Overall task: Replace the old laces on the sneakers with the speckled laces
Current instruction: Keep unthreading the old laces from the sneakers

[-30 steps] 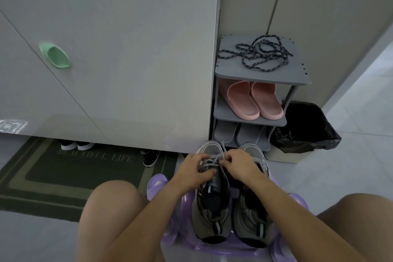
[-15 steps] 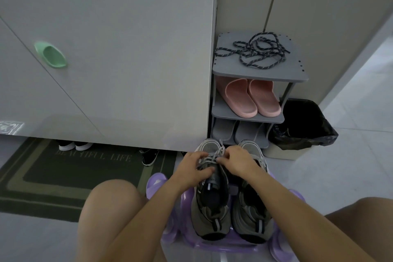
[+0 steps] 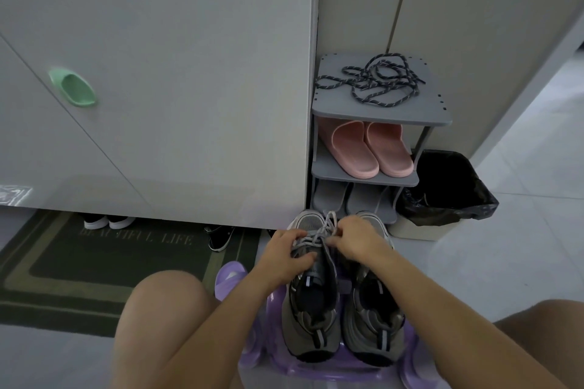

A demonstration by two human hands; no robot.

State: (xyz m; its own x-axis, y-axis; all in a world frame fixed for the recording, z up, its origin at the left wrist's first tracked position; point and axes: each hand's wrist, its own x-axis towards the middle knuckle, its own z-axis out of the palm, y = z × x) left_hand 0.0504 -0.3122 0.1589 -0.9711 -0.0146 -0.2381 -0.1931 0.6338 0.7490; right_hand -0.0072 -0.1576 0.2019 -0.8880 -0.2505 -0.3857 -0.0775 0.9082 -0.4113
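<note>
Two grey sneakers stand side by side on a purple plastic stool (image 3: 319,371) between my knees, toes pointing away. My left hand (image 3: 286,251) grips the left sneaker (image 3: 311,316) at its laced upper part. My right hand (image 3: 355,240) pinches the old grey lace (image 3: 327,226) near the toe of that shoe. The right sneaker (image 3: 373,322) is partly hidden under my right wrist. The dark speckled laces (image 3: 376,80) lie in a loose tangle on the top shelf of the grey shoe rack (image 3: 382,114).
Pink slippers (image 3: 373,148) and grey slippers (image 3: 350,199) fill the rack's lower shelves. A black-lined bin (image 3: 445,186) stands to its right. A white cabinet with a green handle (image 3: 74,88) is at left, over a green doormat (image 3: 94,256) and shoes.
Both hands stay on the left sneaker's laces; the fingers have shifted slightly and a loop of grey lace now stands up near the toe. The view has tilted a little.
</note>
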